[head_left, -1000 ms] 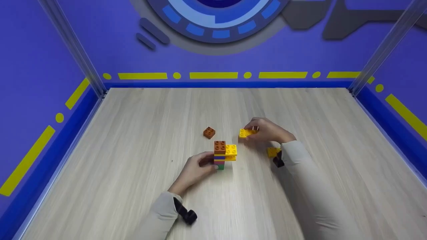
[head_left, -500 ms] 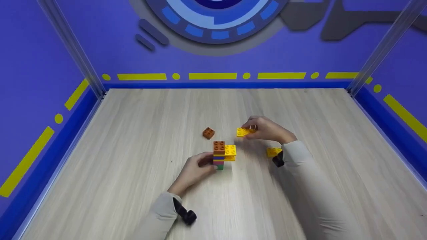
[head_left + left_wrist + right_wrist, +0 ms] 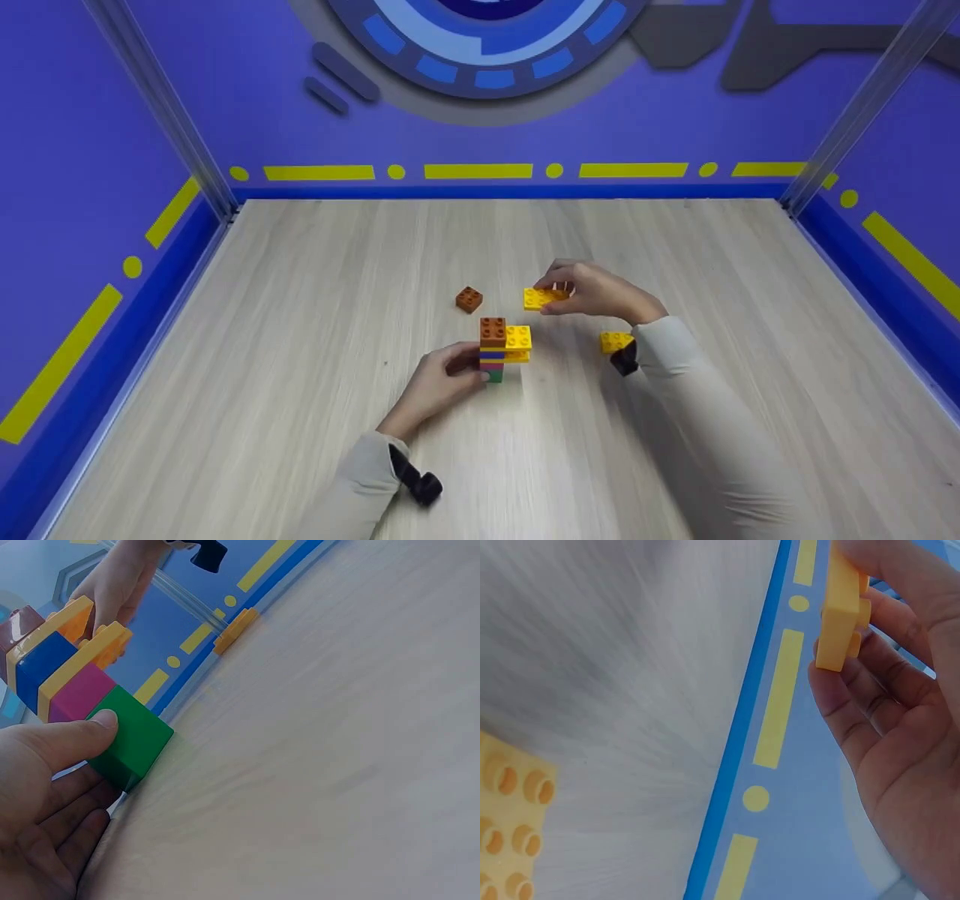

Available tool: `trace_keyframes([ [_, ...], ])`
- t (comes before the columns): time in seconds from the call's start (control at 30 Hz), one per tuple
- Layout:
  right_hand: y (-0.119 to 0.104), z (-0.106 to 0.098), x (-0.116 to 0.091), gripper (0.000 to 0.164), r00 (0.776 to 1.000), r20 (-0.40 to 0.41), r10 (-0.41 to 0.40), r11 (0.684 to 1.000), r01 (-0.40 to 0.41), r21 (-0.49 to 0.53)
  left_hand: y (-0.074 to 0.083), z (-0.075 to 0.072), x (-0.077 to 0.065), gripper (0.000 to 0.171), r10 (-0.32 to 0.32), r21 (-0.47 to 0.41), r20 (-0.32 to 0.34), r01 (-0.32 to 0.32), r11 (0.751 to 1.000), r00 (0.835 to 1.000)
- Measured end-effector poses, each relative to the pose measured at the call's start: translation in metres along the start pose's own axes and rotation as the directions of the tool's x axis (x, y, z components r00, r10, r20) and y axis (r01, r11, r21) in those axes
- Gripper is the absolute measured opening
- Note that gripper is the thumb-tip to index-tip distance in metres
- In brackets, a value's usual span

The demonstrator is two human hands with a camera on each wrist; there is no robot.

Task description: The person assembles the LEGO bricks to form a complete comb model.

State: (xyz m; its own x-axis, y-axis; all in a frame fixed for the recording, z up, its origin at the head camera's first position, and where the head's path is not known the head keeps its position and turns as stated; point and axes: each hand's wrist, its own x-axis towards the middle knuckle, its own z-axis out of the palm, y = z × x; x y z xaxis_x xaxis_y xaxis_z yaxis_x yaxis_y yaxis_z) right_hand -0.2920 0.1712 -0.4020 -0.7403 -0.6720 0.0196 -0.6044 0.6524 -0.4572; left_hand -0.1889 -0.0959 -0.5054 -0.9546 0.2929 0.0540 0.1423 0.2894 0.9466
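A stacked tower of toy building bricks stands upright on the table, green at the bottom, then pink, yellow, blue, yellow and brown on top. Two flat yellow bricks in it stick out to the right. My left hand grips the tower low down, its thumb on the green brick. Above the table, behind and right of the tower, my right hand pinches a flat yellow brick between thumb and fingers, studs up. In the right wrist view this yellow brick is seen edge-on.
A loose brown brick lies behind the tower. Another yellow brick rests on the table beside the right wrist, partly covered by the black wrist strap. Blue patterned walls enclose the back and sides.
My right hand has carried the pinched yellow brick a little leftward, closer to the tower. The left hand and the tower have stayed in place.
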Motion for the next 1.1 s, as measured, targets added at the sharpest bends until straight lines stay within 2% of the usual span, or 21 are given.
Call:
trace_keyframes([
  [0.73,-0.029,-0.009,0.0,0.036,0.99,0.011,-0.14,0.99,0.14,-0.004,-0.001,-0.001,0.0,0.046,0.004,-0.016,0.001,-0.004,1.0,1.0],
  [1.1,-0.044,-0.014,0.0,0.037,0.978,0.022,-0.207,0.978,0.206,0.028,0.0,-0.001,0.0,0.045,0.0,0.017,0.012,0.0,1.0,1.0],
])
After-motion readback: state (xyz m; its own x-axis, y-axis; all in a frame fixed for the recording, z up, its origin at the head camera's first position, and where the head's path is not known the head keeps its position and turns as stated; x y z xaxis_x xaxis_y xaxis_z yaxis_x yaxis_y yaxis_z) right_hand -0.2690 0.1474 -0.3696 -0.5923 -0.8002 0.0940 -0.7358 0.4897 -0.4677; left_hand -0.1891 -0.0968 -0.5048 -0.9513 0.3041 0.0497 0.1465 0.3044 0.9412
